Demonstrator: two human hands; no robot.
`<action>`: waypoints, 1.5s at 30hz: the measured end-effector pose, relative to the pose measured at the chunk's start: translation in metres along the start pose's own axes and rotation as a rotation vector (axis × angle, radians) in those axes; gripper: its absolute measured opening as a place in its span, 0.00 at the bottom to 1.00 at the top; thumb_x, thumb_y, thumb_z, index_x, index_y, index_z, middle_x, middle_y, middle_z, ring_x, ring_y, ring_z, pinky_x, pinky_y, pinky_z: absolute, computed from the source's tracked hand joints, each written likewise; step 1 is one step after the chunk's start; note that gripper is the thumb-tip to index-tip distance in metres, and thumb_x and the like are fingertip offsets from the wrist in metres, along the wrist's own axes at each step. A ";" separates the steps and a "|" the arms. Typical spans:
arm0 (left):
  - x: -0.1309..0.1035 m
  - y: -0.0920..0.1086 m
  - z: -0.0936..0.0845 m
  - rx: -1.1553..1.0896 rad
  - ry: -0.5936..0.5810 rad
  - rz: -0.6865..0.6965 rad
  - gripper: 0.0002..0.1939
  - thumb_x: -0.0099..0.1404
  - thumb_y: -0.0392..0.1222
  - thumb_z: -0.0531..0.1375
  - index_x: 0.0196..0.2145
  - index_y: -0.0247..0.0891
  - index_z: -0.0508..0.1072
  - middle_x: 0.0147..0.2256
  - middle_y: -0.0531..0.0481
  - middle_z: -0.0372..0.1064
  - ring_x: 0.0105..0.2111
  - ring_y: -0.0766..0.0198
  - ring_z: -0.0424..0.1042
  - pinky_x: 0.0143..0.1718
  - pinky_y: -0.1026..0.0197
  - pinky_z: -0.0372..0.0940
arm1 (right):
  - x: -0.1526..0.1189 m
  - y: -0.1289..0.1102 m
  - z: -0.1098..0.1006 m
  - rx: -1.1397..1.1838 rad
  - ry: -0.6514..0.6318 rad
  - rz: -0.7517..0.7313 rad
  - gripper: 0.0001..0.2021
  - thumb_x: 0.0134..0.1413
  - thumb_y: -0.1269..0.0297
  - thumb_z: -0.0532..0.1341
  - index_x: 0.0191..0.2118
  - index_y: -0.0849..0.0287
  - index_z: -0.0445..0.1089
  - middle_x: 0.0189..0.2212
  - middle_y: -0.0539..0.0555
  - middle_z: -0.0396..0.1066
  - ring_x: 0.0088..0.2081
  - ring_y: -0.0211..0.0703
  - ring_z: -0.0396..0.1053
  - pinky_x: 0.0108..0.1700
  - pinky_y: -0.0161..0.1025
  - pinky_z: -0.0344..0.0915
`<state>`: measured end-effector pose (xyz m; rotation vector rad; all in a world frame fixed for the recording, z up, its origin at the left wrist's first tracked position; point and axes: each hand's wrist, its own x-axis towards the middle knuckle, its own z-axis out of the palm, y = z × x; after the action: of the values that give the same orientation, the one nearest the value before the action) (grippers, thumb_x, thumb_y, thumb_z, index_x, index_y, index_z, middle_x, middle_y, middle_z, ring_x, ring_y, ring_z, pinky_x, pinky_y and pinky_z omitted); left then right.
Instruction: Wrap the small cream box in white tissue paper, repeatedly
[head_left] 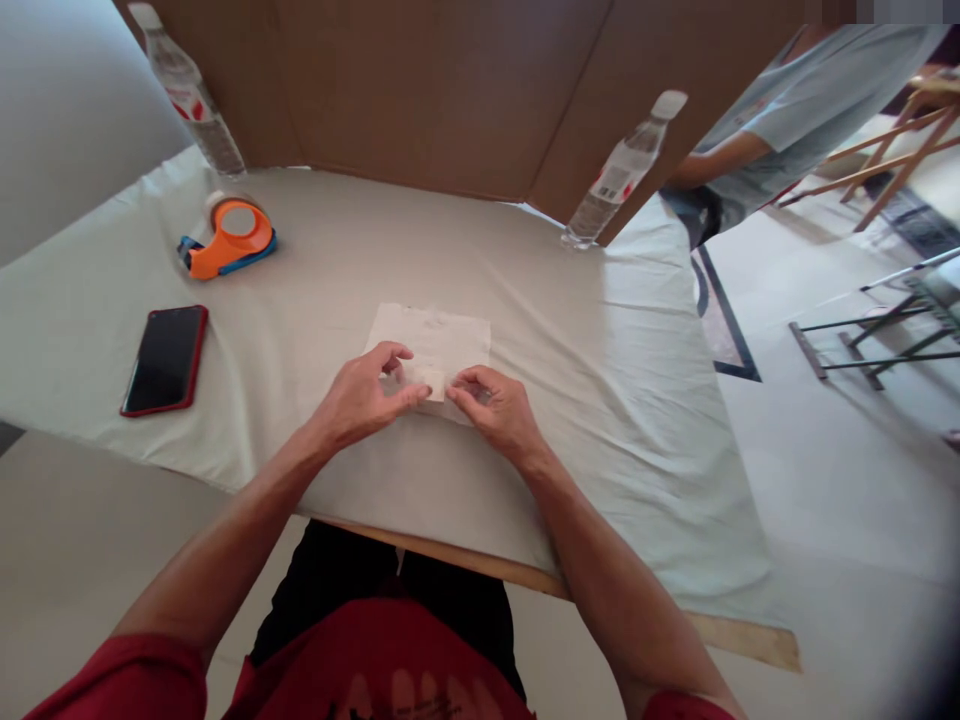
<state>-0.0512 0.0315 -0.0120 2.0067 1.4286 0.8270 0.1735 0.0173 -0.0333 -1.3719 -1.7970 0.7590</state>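
Observation:
A whitish sheet of paper (442,335) lies on the cloth in front of me, with a smaller cream-coloured folded part (433,384) at its near edge. My left hand (379,388) is at the paper's left side, its fingers curved and apart, the thumb tip touching the cream part. At the right side, my right hand (491,400) has thumb and forefinger pinched together on the paper's near right edge. The other fingers of that hand curl inward. Whether the cream part is a fold or a separate piece, I cannot tell.
An orange tape dispenser (234,238) and a phone in a red case (165,360) lie to the left. Water bottles, one left (191,100) and one right (622,175), stand before a brown cardboard panel (427,90). Beyond it on the right is a person (795,120).

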 end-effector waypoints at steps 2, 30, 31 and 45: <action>-0.001 -0.003 -0.004 0.012 -0.015 -0.020 0.24 0.55 0.56 0.68 0.45 0.40 0.73 0.36 0.49 0.75 0.38 0.58 0.74 0.40 0.58 0.68 | 0.003 0.006 0.005 0.064 0.012 0.001 0.06 0.56 0.60 0.63 0.31 0.55 0.72 0.31 0.53 0.76 0.34 0.44 0.73 0.41 0.42 0.69; -0.010 -0.008 0.008 -0.270 -0.096 -0.192 0.12 0.57 0.49 0.65 0.26 0.37 0.73 0.30 0.51 0.76 0.27 0.67 0.66 0.29 0.65 0.60 | -0.002 -0.010 0.004 -0.044 0.057 -0.070 0.03 0.56 0.62 0.62 0.35 0.54 0.72 0.38 0.56 0.78 0.41 0.49 0.74 0.45 0.48 0.69; -0.010 -0.007 0.008 -0.266 -0.100 -0.192 0.12 0.57 0.49 0.65 0.26 0.37 0.73 0.30 0.51 0.75 0.26 0.67 0.65 0.29 0.65 0.60 | -0.004 -0.016 0.003 -0.161 0.119 -0.182 0.03 0.58 0.65 0.61 0.37 0.53 0.73 0.42 0.57 0.79 0.45 0.51 0.74 0.49 0.51 0.67; -0.020 -0.026 -0.024 -0.277 -0.040 -0.248 0.15 0.56 0.49 0.62 0.38 0.37 0.73 0.26 0.54 0.69 0.25 0.66 0.65 0.28 0.63 0.60 | -0.017 -0.035 0.021 -0.633 -0.185 -0.558 0.09 0.64 0.68 0.60 0.49 0.56 0.72 0.46 0.56 0.76 0.45 0.51 0.67 0.50 0.48 0.59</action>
<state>-0.0897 0.0221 -0.0181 1.5956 1.4189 0.8205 0.1398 -0.0084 -0.0195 -1.0772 -2.5434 0.0049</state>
